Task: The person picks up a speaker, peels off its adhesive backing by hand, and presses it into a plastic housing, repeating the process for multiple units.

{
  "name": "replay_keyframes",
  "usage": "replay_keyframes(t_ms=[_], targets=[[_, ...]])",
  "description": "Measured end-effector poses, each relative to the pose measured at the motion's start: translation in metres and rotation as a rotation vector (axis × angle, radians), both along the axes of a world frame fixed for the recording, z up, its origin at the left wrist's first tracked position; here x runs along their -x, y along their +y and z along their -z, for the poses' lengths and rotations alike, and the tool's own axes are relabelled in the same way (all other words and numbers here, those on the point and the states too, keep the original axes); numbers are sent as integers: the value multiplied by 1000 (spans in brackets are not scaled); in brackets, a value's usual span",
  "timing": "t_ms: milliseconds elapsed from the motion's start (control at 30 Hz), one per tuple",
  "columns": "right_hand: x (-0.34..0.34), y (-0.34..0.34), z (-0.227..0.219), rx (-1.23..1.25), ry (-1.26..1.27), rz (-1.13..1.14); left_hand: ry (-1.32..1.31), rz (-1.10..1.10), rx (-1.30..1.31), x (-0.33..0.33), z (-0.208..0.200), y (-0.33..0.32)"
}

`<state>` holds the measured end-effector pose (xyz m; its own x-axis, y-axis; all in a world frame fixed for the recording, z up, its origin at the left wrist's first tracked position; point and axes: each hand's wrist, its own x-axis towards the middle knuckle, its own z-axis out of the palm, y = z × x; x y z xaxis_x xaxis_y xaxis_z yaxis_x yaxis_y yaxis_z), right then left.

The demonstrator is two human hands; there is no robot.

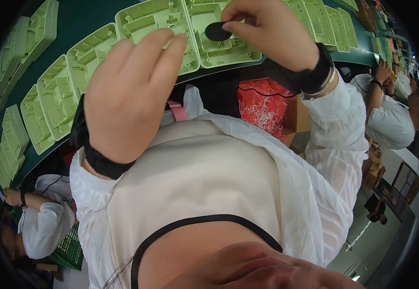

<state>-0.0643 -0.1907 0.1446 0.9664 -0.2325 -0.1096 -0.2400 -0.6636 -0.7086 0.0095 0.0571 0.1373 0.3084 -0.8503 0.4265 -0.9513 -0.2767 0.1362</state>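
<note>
My right hand (272, 33) pinches a flat black round disc (217, 32) between thumb and fingers. The disc is over a light green plastic housing (243, 54), close to a round grille (213, 44) in its floor; whether the two touch I cannot tell. My left hand (127, 96) hovers with its back upward, fingers stretched out over another green housing half (146, 19). No object shows in it, though its thumb and palm are hidden. Both wrists wear black bands.
More green housings (55, 103) line the dark green table (86, 17), with stacks at left (14, 139) and right (332, 24). Below the table edge, a red bag (267, 103) holds white curly bits. Co-workers sit at left (48, 216) and right (387, 118).
</note>
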Motion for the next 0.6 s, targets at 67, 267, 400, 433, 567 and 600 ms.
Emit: replay_keyframes(t_ms=[67, 267, 400, 433, 567, 600], targets=[[-6, 0, 4, 143, -61, -149, -16, 19, -75, -3, 5, -8], [-14, 4, 18, 374, -51, -226, -82, 68, -206, -7, 23, -21], [-21, 8, 40, 582, -380, -286, -90, 72, -273, -10, 31, -23], [-22, 4, 34, 501, -235, -280, -79, 73, -290, -11, 32, -23], [-22, -3, 40, 412, -79, -282, -29, 86, -313, -11, 31, -23], [-18, -5, 53, 490, -214, -300, -27, 92, -311, -11, 31, -24]])
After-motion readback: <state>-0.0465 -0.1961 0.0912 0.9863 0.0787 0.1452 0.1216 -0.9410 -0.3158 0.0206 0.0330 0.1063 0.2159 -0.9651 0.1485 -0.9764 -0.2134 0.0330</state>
